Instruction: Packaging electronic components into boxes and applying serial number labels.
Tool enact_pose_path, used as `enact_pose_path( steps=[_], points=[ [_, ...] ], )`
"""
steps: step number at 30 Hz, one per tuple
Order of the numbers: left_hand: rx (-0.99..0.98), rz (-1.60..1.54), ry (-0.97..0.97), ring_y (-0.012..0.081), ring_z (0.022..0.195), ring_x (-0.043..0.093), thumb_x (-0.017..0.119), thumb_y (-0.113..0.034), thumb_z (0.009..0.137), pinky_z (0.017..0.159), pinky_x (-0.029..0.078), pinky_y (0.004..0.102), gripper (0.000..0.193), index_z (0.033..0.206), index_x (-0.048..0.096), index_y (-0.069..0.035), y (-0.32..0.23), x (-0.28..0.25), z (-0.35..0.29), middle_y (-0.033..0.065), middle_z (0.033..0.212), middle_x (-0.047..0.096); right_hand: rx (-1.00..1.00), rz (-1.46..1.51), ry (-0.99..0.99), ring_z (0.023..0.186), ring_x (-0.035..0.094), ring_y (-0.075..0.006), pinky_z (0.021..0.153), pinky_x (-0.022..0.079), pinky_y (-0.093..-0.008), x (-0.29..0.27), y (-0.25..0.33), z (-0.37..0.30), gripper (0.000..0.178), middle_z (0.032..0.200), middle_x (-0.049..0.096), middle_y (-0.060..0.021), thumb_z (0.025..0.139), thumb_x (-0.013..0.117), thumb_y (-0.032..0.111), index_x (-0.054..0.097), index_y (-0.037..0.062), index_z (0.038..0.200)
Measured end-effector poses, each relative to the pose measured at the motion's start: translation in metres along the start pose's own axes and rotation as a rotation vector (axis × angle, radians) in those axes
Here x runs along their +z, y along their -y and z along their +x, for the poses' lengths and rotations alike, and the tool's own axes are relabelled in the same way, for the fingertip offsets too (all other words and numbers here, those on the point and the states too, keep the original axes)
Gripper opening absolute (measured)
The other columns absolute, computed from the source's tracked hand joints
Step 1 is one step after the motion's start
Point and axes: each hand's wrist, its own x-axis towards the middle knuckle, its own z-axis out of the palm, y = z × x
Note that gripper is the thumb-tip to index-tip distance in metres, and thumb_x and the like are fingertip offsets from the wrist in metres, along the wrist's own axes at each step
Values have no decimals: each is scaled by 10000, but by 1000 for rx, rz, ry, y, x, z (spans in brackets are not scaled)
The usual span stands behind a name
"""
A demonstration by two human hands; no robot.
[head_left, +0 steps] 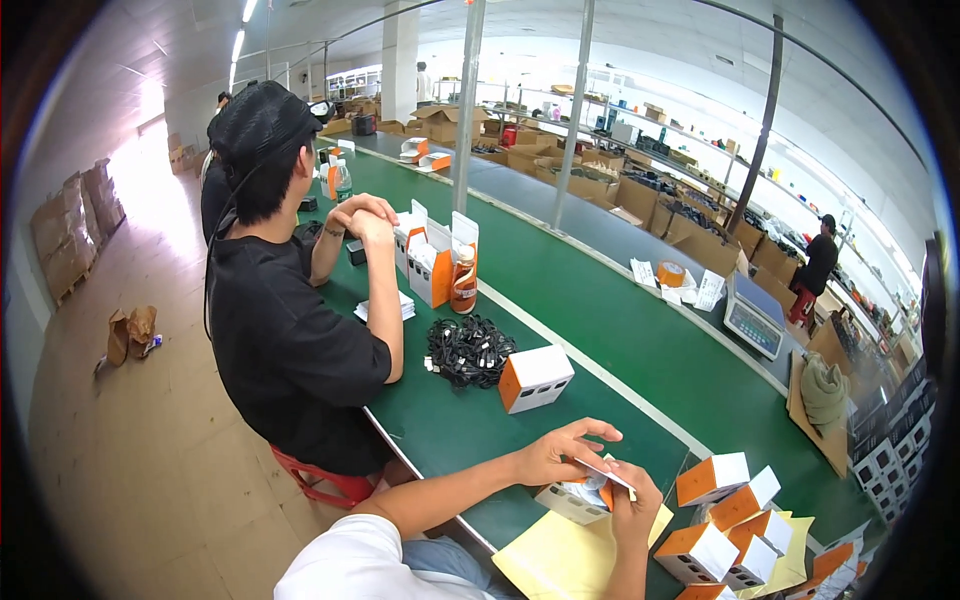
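Note:
Low in front of me stands an open white-and-orange box (pixel 575 503), with something pale and rounded showing inside. My left hand (pixel 553 456) comes over it from the left, forefinger stretched out and the lower fingers closed at the raised flap. On the right side, my right hand (pixel 633 497) grips the box's flap and edge; part of its fingers is hidden. Under the box and my right wrist lies a yellow sheet (pixel 560 555). Another white-and-orange box (pixel 537 378), closed, sits farther off beside a heap of black cables (pixel 468 350).
Several white-and-orange boxes (pixel 712 477) crowd the right. At my left a person in black (pixel 300 330) sits with hands together, near a brown bottle (pixel 464 280), open boxes (pixel 430 265) and a paper stack (pixel 385 308). A scale (pixel 753 318) stands across the green table (pixel 640 400).

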Motion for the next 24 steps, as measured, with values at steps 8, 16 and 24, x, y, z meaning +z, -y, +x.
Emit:
enact_pose_path(
  steps=[8, 16, 24],
  points=[
    [119, 81, 39, 344, 1280, 565, 684, 119, 762, 1066, 456, 459, 311, 1007, 747, -62, 8, 4, 4, 126, 1275, 692, 168, 112, -204, 780, 611, -89, 680, 497, -227, 21, 10, -3, 219, 982, 717, -52, 902, 596, -119, 706, 12, 1040],
    [19, 5, -59, 329, 1251, 585, 629, 161, 774, 1045, 475, 439, 280, 943, 716, -45, 14, 11, -3, 119, 1248, 698, -10, 69, 56, 1058, 643, -211, 899, 513, -338, 0, -5, 1, 237, 1194, 664, -143, 898, 616, -28, 674, -6, 1126],
    [-214, -98, -7, 328, 1312, 520, 656, 27, 887, 1028, 483, 413, 252, 1117, 713, -60, -25, 15, -13, 140, 1337, 615, 300, 254, 68, 1126, 615, -170, 899, 524, -267, -9, 0, 4, 263, 1316, 616, -74, 973, 592, 102, 670, 9, 1207]
  ],
)
